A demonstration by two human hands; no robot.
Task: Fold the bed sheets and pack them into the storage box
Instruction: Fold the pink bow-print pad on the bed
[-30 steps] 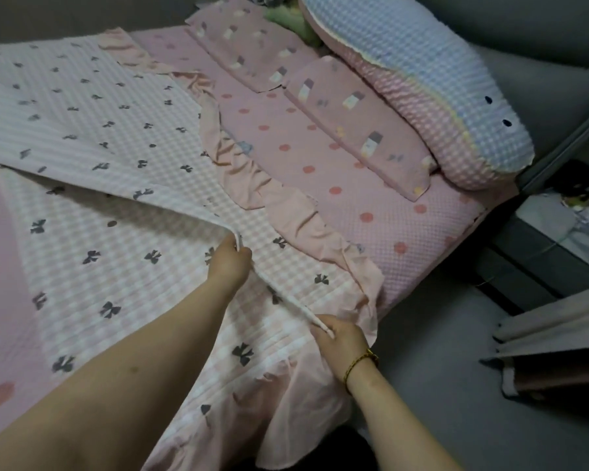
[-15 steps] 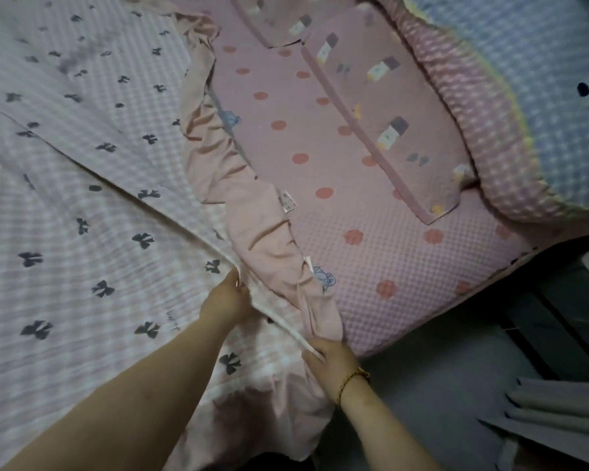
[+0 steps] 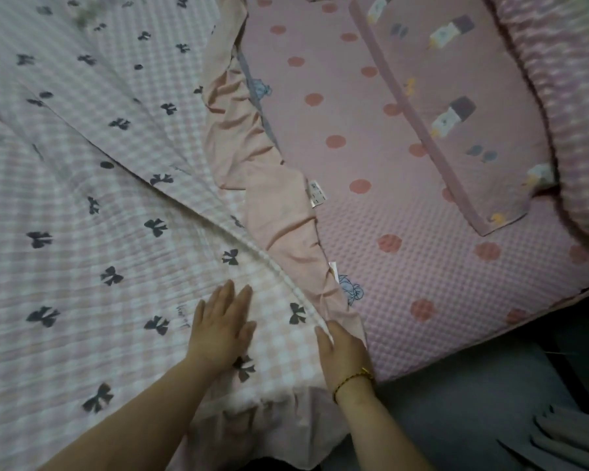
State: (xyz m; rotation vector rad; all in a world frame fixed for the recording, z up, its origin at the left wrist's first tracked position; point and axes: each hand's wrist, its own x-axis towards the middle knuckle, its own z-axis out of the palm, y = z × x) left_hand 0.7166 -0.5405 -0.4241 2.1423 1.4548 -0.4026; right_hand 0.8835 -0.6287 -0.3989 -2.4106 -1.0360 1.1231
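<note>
A pink-and-white checked bed sheet (image 3: 92, 232) with dark bows and a plain pink ruffle border (image 3: 272, 205) lies spread over the bed, one layer folded diagonally over another. My left hand (image 3: 223, 326) lies flat on the sheet with its fingers straight, near the folded corner. My right hand (image 3: 342, 348), with a gold bracelet at the wrist, rests on the sheet's edge where the ruffle begins; I cannot tell whether its fingers pinch the cloth. No storage box is in view.
Under the sheet is a pink dotted mattress cover (image 3: 405, 266). A pink pillowcase (image 3: 449, 107) and a checked pillow (image 3: 565, 96) lie at the upper right. Grey floor (image 3: 456, 402) runs along the bed's right edge, with grey folded fabric (image 3: 565, 436) at the lower right.
My left hand has let go of the folded edge and now lies flat on the sheet. The edge is laid down. The view has moved closer and further down.
</note>
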